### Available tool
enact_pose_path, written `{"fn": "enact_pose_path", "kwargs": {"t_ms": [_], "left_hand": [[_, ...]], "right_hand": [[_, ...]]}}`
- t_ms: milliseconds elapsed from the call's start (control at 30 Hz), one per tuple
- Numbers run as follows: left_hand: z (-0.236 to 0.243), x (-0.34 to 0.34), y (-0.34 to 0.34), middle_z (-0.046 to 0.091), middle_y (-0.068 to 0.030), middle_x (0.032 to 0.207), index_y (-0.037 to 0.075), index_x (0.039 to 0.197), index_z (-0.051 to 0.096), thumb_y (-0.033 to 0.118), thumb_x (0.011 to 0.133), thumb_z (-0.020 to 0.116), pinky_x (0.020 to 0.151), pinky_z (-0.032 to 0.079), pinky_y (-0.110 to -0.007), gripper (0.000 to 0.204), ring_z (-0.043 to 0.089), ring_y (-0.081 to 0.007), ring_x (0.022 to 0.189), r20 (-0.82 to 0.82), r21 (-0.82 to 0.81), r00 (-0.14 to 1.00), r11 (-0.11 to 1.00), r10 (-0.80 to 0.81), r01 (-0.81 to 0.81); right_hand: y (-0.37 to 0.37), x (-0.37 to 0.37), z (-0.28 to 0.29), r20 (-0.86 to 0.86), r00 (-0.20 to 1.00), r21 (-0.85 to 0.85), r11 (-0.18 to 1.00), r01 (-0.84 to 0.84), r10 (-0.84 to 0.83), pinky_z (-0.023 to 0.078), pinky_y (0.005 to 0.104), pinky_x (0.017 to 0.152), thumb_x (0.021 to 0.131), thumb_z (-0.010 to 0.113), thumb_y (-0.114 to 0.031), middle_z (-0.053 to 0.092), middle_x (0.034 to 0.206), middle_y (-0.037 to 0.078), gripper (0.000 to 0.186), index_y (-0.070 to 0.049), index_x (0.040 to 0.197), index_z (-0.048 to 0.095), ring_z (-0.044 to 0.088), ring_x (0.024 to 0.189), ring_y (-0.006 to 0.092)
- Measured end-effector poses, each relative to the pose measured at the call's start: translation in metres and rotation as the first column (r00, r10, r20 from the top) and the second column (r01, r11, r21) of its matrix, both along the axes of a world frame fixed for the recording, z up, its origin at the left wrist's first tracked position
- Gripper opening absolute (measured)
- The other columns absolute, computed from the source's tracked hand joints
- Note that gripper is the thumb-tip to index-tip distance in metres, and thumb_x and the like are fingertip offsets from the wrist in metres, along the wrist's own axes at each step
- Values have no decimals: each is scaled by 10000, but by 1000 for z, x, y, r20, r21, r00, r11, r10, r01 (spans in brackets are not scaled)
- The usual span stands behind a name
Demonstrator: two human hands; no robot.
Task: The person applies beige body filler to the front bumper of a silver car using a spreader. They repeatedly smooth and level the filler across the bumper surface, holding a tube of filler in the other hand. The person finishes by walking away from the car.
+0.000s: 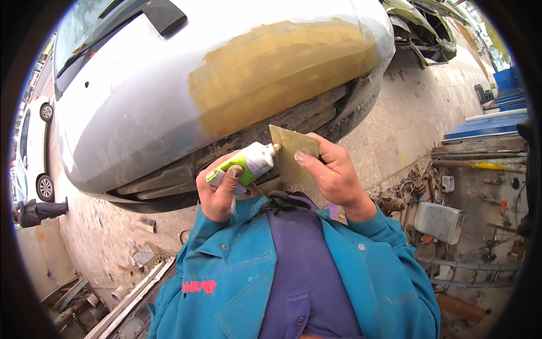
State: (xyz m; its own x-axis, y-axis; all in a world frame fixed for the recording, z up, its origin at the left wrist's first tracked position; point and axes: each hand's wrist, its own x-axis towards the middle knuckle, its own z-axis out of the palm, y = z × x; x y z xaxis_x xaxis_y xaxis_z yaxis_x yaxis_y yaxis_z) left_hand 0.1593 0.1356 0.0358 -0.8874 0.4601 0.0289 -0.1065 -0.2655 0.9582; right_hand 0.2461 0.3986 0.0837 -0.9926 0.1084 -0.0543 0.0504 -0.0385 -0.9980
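My left hand (219,189) is wrapped round a white and green squeeze tube (248,165), its nozzle pointing right. That nozzle meets the left edge of a flat, yellowish-grey spreader (294,161). Between thumb and fingers, my right hand (333,172) grips the spreader by its right side. A little tan paste shows at the nozzle. Beyond both hands is a car's bumper (135,130), light grey and white, with a broad patch of tan body filler (282,68) on its right part. Whitish residue marks my thumbs.
A white car (36,147) and a person in dark trousers (42,212) are at the far left. To the right lie a grey plastic canister (437,222), pipes and scrap. Wooden strips (132,299) sit at lower left. Wrecked car parts (423,31) stand at the back right.
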Motion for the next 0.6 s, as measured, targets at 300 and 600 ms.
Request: {"fn": "enact_pose_path", "kwargs": {"t_ms": [300,600], "left_hand": [[2,-9,-7,849,-217,1188,-134,1481,729,307,1175,783,738,677,-358,540,833,-260,871,-95,-46,957,959,273,-278],[-1,-103,-72,810,-192,875,-94,1270,764,373,1189,745,649,594,-393,474,769,-261,710,-282,40,696,733,660,-679]], "right_hand": [[21,-4,-11,-185,983,334,940,63,0,605,374,942,1082,717,23,798,1174,117,291,-13,1355,813,761,1054,241],[37,-77,-27,-554,816,821,273,502,164,549,491,1118,873,790,49,787,1312,93,517,-120,1357,861,722,1251,338]]}}
